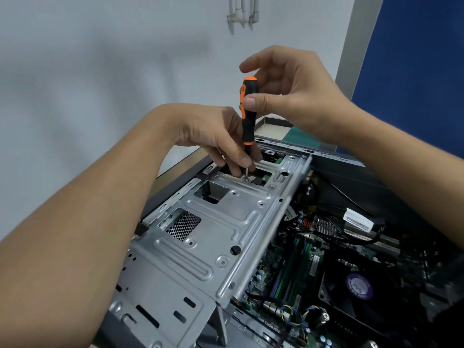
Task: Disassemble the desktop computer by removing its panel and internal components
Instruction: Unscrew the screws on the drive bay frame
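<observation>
- Head view: the desktop computer (288, 247) lies on its side with the panel already off, so its inside is open to the camera.
- Most internal parts are still in place: the grey metal drive cage (213, 234), the motherboard (293, 262), the memory sticks beside it, the black cooler fan (356, 287) and the cables (351, 229) all sit inside the case.
- The right hand (293, 96) pinches the top of the orange-and-black screwdriver (247, 116) between thumb and fingers, holding it upright.
- The left hand (221, 139) closes its fingertips around the lower shaft, steadying the tip on a screw (246, 179) at the far end of the cage.
- My judgement: the job is at an early stage, with the panel done and the cage being unfastened; whether the screw is already loose is hard to tell from here.
- Left to do: lift out the cage, then take out the fan, memory, cables and board.
</observation>
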